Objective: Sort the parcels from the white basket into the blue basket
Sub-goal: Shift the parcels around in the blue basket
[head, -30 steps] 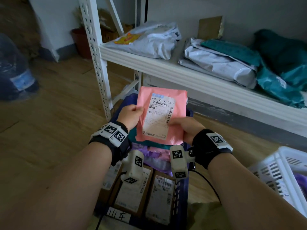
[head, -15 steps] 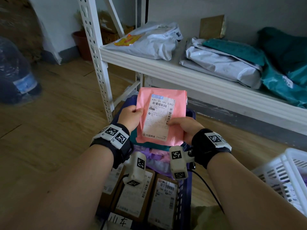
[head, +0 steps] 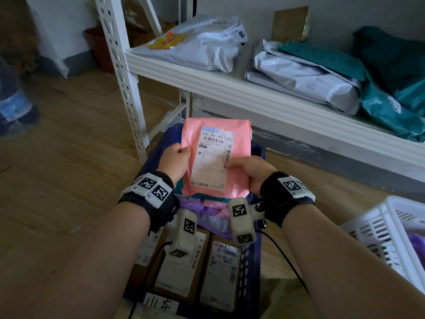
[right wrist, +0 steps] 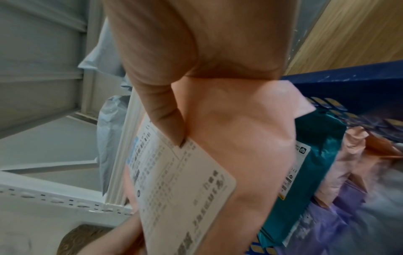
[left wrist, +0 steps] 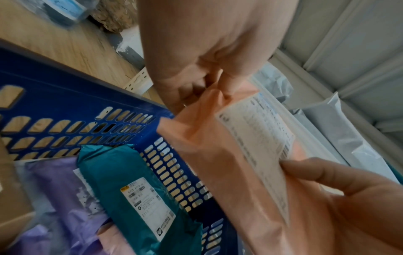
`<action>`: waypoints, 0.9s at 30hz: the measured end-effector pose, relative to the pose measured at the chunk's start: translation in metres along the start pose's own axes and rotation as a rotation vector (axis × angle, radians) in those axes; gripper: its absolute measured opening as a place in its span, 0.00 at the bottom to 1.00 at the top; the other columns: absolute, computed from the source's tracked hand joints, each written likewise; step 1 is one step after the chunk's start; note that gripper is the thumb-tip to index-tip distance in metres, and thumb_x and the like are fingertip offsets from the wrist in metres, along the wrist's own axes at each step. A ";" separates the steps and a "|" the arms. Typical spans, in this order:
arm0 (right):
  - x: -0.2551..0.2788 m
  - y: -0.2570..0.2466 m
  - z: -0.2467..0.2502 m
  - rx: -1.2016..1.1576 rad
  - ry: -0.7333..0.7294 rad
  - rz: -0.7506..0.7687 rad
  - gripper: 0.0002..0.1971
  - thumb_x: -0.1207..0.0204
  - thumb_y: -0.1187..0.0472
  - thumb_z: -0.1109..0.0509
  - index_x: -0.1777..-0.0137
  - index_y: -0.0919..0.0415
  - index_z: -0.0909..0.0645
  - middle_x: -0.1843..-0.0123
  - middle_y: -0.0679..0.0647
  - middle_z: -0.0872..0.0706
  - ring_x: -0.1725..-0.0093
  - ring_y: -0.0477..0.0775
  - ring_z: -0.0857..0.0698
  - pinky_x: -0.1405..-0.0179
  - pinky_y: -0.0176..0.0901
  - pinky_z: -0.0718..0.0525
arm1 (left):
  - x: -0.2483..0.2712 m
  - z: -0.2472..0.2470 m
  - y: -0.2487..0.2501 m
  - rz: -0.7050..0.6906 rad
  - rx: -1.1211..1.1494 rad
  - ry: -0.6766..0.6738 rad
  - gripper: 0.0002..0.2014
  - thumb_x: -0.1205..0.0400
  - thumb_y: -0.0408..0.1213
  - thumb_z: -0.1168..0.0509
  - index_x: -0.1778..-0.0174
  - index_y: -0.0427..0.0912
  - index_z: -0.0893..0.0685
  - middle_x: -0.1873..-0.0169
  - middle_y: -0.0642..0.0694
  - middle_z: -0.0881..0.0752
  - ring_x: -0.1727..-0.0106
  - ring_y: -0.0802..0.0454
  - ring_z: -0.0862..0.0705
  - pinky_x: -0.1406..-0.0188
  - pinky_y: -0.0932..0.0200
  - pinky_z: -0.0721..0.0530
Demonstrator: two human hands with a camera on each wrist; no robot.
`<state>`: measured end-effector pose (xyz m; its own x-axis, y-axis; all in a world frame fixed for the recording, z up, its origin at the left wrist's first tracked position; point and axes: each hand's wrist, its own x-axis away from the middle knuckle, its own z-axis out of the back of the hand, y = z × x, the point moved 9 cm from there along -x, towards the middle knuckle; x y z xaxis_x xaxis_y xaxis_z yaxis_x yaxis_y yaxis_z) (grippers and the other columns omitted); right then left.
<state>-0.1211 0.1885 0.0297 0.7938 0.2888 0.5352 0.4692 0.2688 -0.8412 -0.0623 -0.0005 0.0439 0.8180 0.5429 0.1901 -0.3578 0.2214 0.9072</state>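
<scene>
While both hands keep it upright, the pink parcel (head: 216,157) faces the person label-out, which I judge is for reading the label (head: 212,157) before sorting.

Beyond the hands a white shelf (head: 253,93) carries grey and teal mailers, likely not part of this sort. Directly beneath the hands sits the blue basket (head: 257,153), so the parcel need only be lowered; a teal parcel (left wrist: 130,189), purple bags and boxes lie inside it. Off to the right of the right hand, near the floor, stands the white basket (head: 391,226), the source.

Left hand (head: 174,161) pinches the parcel's left edge, thumb in front. Right hand (head: 250,171) grips the right edge, thumb tip pressed on the label, fingers curled behind.
</scene>
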 end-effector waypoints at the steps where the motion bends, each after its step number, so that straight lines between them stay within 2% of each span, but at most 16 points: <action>1: 0.000 0.001 0.000 -0.004 0.010 0.000 0.28 0.46 0.67 0.23 0.41 0.69 0.17 0.45 0.62 0.11 0.44 0.66 0.13 0.38 0.62 0.17 | -0.001 -0.003 -0.001 0.002 0.001 0.003 0.16 0.15 0.40 0.45 0.50 0.29 0.21 0.51 0.31 0.17 0.51 0.41 0.20 0.56 0.53 0.28; 3: 0.003 0.002 0.002 -0.017 0.036 -0.006 0.22 0.39 0.70 0.24 0.42 0.70 0.17 0.45 0.62 0.11 0.44 0.65 0.13 0.38 0.61 0.17 | -0.003 -0.010 0.000 -0.008 0.037 0.006 0.13 0.14 0.40 0.47 0.53 0.33 0.24 0.55 0.36 0.20 0.52 0.44 0.22 0.57 0.57 0.30; 5: 0.004 0.005 0.008 -0.039 0.067 -0.012 0.16 0.32 0.72 0.27 0.43 0.71 0.16 0.45 0.63 0.11 0.45 0.64 0.13 0.39 0.60 0.16 | -0.006 -0.021 0.003 -0.001 0.071 -0.020 0.16 0.13 0.44 0.49 0.52 0.35 0.24 0.55 0.40 0.20 0.53 0.45 0.22 0.59 0.57 0.29; 8: 0.001 0.012 0.020 -0.053 0.105 -0.017 0.11 0.30 0.74 0.28 0.48 0.70 0.16 0.45 0.64 0.11 0.46 0.65 0.12 0.41 0.60 0.15 | -0.015 -0.040 0.003 0.020 0.176 -0.069 0.21 0.15 0.50 0.47 0.49 0.34 0.19 0.51 0.39 0.15 0.49 0.41 0.16 0.49 0.52 0.21; 10: -0.002 0.017 0.032 -0.026 0.155 -0.012 0.13 0.32 0.74 0.27 0.47 0.71 0.17 0.46 0.65 0.11 0.46 0.65 0.12 0.41 0.61 0.15 | -0.020 -0.049 0.001 0.034 0.181 -0.084 0.23 0.16 0.51 0.45 0.46 0.32 0.18 0.50 0.38 0.14 0.48 0.41 0.16 0.50 0.53 0.22; 12: -0.004 0.017 0.042 0.063 0.206 0.001 0.13 0.33 0.72 0.26 0.47 0.71 0.17 0.48 0.64 0.10 0.49 0.64 0.11 0.45 0.61 0.14 | -0.026 -0.054 -0.006 0.031 0.133 -0.109 0.20 0.17 0.50 0.43 0.57 0.34 0.20 0.61 0.43 0.18 0.56 0.46 0.20 0.61 0.57 0.27; 14: -0.007 0.012 0.044 0.277 0.222 0.034 0.10 0.31 0.69 0.26 0.50 0.69 0.17 0.53 0.60 0.10 0.55 0.59 0.12 0.51 0.52 0.12 | -0.033 -0.056 -0.022 0.063 0.100 -0.153 0.18 0.21 0.52 0.40 0.67 0.40 0.25 0.69 0.47 0.21 0.62 0.48 0.22 0.65 0.58 0.29; 15: -0.008 0.008 0.040 0.436 0.215 0.057 0.10 0.29 0.67 0.27 0.49 0.68 0.17 0.54 0.57 0.12 0.55 0.57 0.13 0.53 0.47 0.13 | -0.037 -0.055 -0.034 0.091 0.080 -0.175 0.18 0.23 0.53 0.39 0.68 0.41 0.25 0.68 0.47 0.21 0.61 0.48 0.21 0.61 0.57 0.28; 17: -0.015 0.003 0.024 0.755 0.182 0.103 0.13 0.26 0.63 0.29 0.43 0.66 0.17 0.52 0.58 0.15 0.49 0.59 0.15 0.55 0.44 0.20 | -0.046 -0.045 -0.057 0.153 0.032 -0.181 0.14 0.21 0.50 0.39 0.66 0.44 0.25 0.65 0.43 0.22 0.59 0.49 0.22 0.56 0.55 0.29; 20: -0.033 0.013 -0.010 1.015 0.067 0.107 0.13 0.24 0.59 0.33 0.42 0.63 0.16 0.51 0.60 0.15 0.47 0.60 0.15 0.56 0.41 0.22 | -0.058 -0.020 -0.084 0.226 0.004 -0.141 0.13 0.18 0.39 0.39 0.69 0.46 0.28 0.61 0.39 0.25 0.61 0.48 0.25 0.59 0.56 0.30; 22: -0.050 0.027 -0.035 1.135 -0.029 0.122 0.08 0.22 0.57 0.35 0.50 0.58 0.16 0.56 0.58 0.16 0.53 0.60 0.15 0.59 0.41 0.24 | -0.064 -0.008 -0.099 0.271 0.021 -0.125 0.10 0.18 0.34 0.40 0.66 0.43 0.25 0.61 0.38 0.23 0.62 0.47 0.25 0.62 0.56 0.29; 24: -0.063 0.039 -0.060 1.194 -0.101 0.156 0.08 0.20 0.53 0.37 0.57 0.53 0.20 0.60 0.55 0.18 0.57 0.58 0.16 0.61 0.40 0.26 | -0.068 0.001 -0.110 0.303 0.002 -0.108 0.07 0.18 0.33 0.39 0.62 0.39 0.21 0.57 0.37 0.19 0.56 0.47 0.21 0.57 0.54 0.27; 27: -0.078 0.056 -0.093 1.191 -0.173 0.196 0.14 0.19 0.52 0.39 0.52 0.58 0.15 0.61 0.54 0.18 0.60 0.56 0.18 0.62 0.40 0.26 | -0.071 0.006 -0.122 0.325 -0.043 -0.126 0.10 0.19 0.31 0.39 0.66 0.39 0.17 0.53 0.36 0.15 0.50 0.45 0.18 0.49 0.51 0.22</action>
<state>-0.1206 0.0955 -0.0668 0.7070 0.5127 0.4871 -0.3728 0.8555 -0.3595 -0.0738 -0.0712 -0.0783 0.7062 0.4872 0.5137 -0.6251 0.0886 0.7755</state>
